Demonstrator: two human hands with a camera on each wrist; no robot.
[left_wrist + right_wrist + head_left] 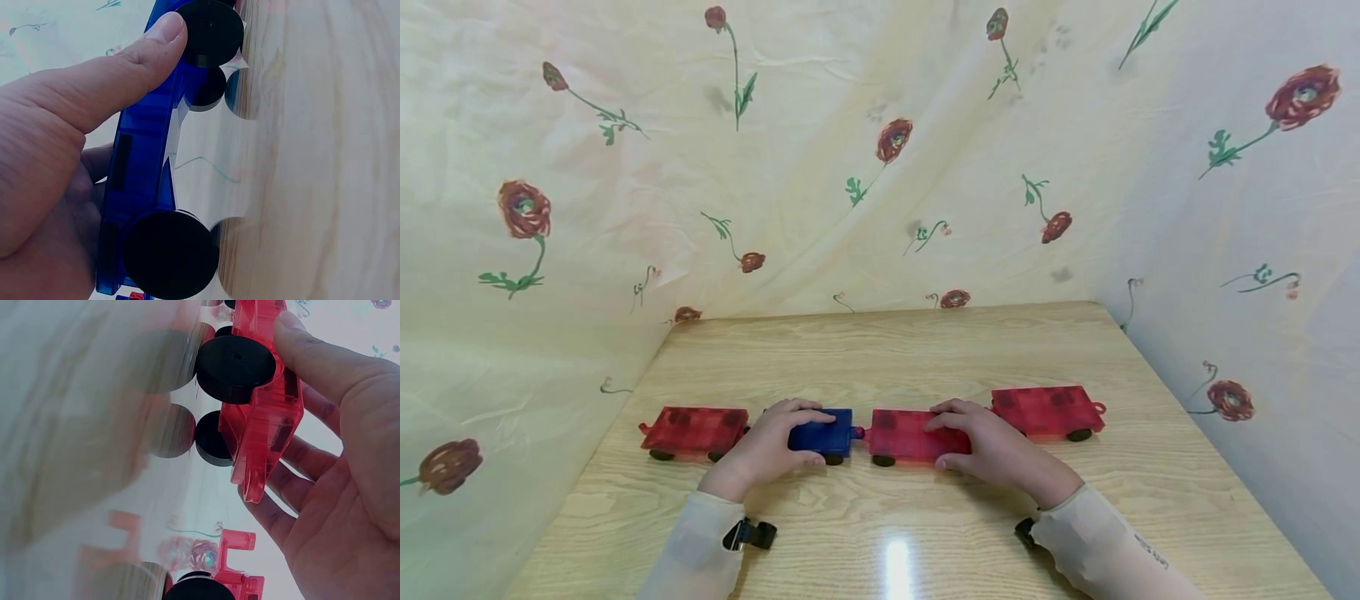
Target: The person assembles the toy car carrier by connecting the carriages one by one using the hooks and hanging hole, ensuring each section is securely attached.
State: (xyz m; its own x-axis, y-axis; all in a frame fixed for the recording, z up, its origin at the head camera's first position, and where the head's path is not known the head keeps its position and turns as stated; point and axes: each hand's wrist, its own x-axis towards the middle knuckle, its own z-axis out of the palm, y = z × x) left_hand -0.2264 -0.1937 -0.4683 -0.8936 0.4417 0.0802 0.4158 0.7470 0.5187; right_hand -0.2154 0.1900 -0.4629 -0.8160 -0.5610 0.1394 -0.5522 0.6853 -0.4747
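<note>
My left hand grips a blue translucent toy train car by its long sides, thumb on the near side. Black wheels show under it in the left wrist view. A red translucent toy train car stands just right of it, pinched across its right half by my right hand. The facing couplings of these two cars meet at the blue car's end; whether they are hooked cannot be told. In the right wrist view the red car's hitch end points toward another red hook, with a gap between.
Another red car stands at the left, its right end partly behind my left hand. A further red car stands at the right, slightly farther back. The wooden table meets flower-patterned cloth at the back and sides.
</note>
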